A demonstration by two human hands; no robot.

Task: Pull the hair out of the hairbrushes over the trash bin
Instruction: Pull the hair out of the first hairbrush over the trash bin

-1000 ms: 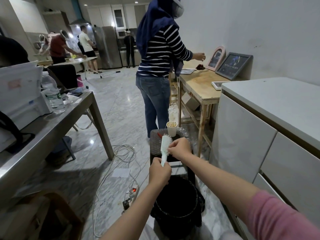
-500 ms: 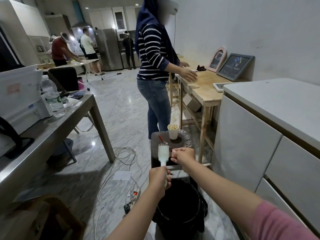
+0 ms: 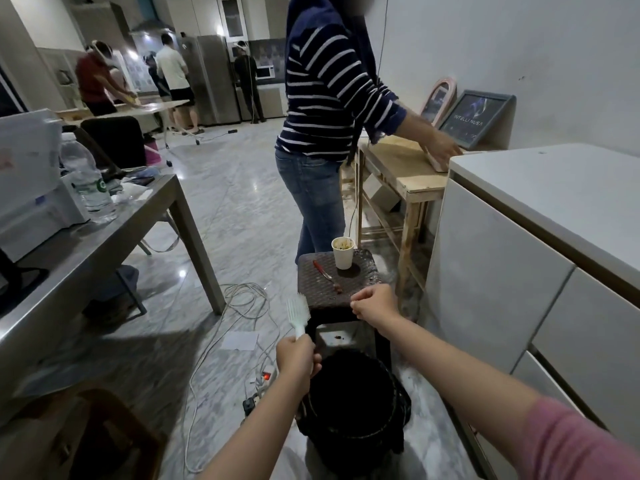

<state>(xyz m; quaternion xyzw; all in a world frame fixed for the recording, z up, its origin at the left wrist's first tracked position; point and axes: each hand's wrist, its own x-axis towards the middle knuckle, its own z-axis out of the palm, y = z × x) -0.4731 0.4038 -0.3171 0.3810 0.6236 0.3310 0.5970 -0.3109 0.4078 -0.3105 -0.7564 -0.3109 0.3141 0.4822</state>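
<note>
Your hairbrush [image 3: 298,313] stands upright just left of the dark stool [image 3: 337,285], above the black trash bin's [image 3: 349,403] near-left rim.
Your left hand [image 3: 297,355] grips its handle; your right hand [image 3: 374,304], well apart to the right, has fingers curled, whether pinching hair you cannot tell.

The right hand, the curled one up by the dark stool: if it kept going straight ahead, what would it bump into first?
Probably the stool. The right hand sits curled at the near edge of its woven top, knuckles pointing forward over it. Farther along lie the red-handled tool and paper cup. Depth is uncertain.
</note>
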